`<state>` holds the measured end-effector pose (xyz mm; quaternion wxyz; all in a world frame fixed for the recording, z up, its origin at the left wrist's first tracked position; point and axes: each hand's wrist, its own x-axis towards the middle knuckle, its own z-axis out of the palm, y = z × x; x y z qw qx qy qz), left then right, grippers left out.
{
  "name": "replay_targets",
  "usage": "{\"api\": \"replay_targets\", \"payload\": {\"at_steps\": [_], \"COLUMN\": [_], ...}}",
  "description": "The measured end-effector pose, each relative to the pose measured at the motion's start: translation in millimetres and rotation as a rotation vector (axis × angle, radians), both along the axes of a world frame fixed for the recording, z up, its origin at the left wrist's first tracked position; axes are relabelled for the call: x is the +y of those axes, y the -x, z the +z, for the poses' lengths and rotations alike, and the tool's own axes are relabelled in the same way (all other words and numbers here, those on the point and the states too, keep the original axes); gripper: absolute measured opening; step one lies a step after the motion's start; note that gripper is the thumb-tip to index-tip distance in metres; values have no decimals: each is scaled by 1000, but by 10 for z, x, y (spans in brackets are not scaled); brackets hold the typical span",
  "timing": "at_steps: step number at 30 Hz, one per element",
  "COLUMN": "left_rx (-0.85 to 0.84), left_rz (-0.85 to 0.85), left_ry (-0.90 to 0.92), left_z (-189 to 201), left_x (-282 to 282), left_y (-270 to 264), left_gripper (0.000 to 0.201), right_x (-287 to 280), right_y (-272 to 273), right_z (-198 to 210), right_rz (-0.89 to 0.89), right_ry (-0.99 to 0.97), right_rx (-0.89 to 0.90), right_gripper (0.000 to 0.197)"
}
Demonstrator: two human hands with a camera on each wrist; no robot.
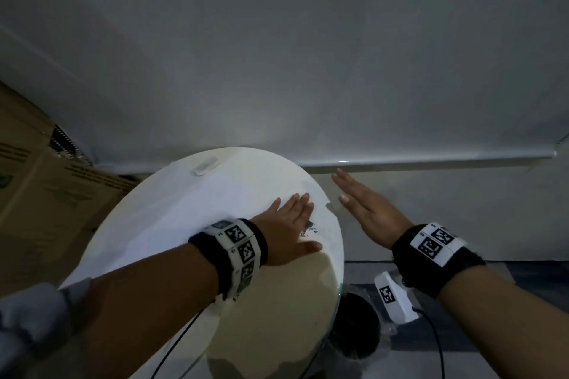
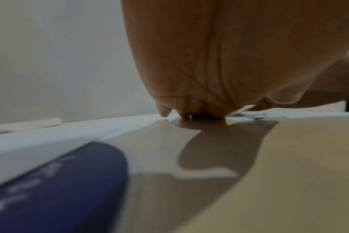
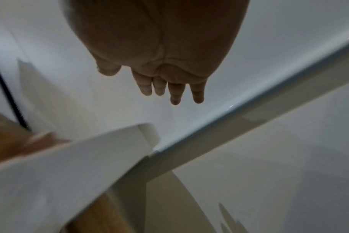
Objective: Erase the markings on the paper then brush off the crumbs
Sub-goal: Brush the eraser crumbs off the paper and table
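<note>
A white sheet of paper (image 1: 172,221) lies across a round white table (image 1: 277,301). My left hand (image 1: 292,218) presses flat on the paper's right end, fingers straight. Dark smudged markings (image 1: 309,228) show on the paper just right of that hand; the left wrist view shows the markings (image 2: 247,115) beyond the palm (image 2: 209,63). A white eraser (image 1: 205,165) rests at the table's far edge, and the eraser (image 2: 30,124) also appears far left in the left wrist view. My right hand (image 1: 363,209) hovers in the air past the table's right rim, flat, fingers (image 3: 175,93) straight, holding nothing.
Cardboard boxes (image 1: 40,194) stand to the left of the table. A white wall and a ledge (image 1: 431,160) run behind it. Below the right rim sits a dark round object in clear plastic (image 1: 357,326). Cables (image 1: 437,344) hang from both wrists.
</note>
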<state>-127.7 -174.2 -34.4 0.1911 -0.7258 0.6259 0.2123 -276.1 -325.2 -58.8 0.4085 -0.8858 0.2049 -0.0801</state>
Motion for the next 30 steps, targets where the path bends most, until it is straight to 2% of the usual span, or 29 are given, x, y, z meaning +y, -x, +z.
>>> {"api": "replay_targets", "payload": {"at_steps": [3, 6, 7, 10, 12, 15, 20, 25, 30], "left_rx": [74, 142, 138, 62, 37, -2, -40, -4, 56], "left_rz": [-52, 62, 124, 315, 401, 407, 368, 164, 4], "left_ry": [-13, 29, 54, 108, 124, 113, 66, -18, -79], "left_z": [21, 96, 116, 120, 99, 48, -78, -14, 70], "left_x": [51, -38, -97, -251, -335, -460, -528, -378, -72], "left_y": [72, -136, -268, -691, -885, -986, -923, -666, -373], "left_gripper": [75, 72, 72, 71, 71, 75, 78, 78, 74], "right_x": [-5, -1, 7, 47, 58, 49, 35, 115, 127], "right_y": [-12, 5, -1, -38, -38, 62, 256, 282, 213], "right_z": [38, 22, 12, -44, -77, -120, -119, -68, -13], "right_rz": [48, 79, 114, 247, 279, 314, 304, 198, 157], "right_ry": [32, 70, 96, 180, 239, 268, 211, 46, 88], "right_rx": [60, 133, 183, 302, 342, 345, 300, 212, 201], "right_gripper": [49, 53, 60, 110, 121, 115, 96, 55, 53]}}
